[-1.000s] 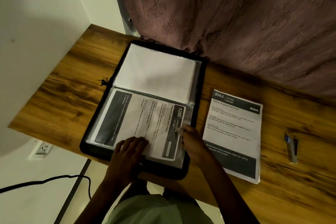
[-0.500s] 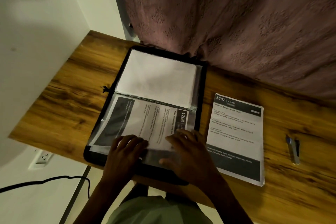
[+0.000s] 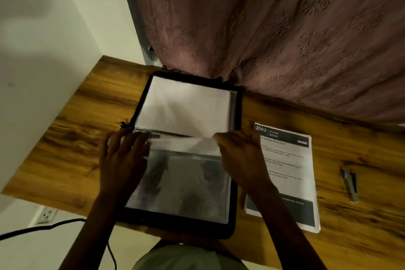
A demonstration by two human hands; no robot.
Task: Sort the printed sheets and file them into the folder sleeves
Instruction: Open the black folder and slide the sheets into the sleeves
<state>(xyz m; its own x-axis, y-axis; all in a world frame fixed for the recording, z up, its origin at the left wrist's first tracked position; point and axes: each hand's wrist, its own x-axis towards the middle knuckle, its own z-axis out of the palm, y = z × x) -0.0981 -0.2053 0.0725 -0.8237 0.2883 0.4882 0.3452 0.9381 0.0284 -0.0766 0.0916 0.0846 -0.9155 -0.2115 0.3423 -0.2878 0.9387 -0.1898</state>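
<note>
The black zip folder [image 3: 237, 114] lies open on the wooden desk, spine running left to right. A filled sleeve [image 3: 186, 144] is mid-turn over the spiral spine, its white back showing. My right hand [image 3: 238, 155] pinches that sleeve's right edge near the spine. My left hand [image 3: 122, 160] rests with spread fingers on the sleeve's left edge by the spiral. Below them lies a clear sleeve [image 3: 182, 186] over dark backing with no sheet visible in it. The far half shows a white page [image 3: 186, 105]. The stack of printed sheets [image 3: 293, 173], topped by "3562 KITCHEN", sits right of the folder.
A pen [image 3: 349, 184] lies on the desk [image 3: 65, 149] to the right of the stack. A mauve curtain [image 3: 285, 39] hangs over the desk's far edge. A white wall borders the left; a wall socket [image 3: 46, 215] and a black cable [image 3: 43, 227] are below the desk.
Both hands moved from the near edge up to the spine, flipping the sleeve holding sheet 1206 away from me. A clear sleeve is now exposed on the near half.
</note>
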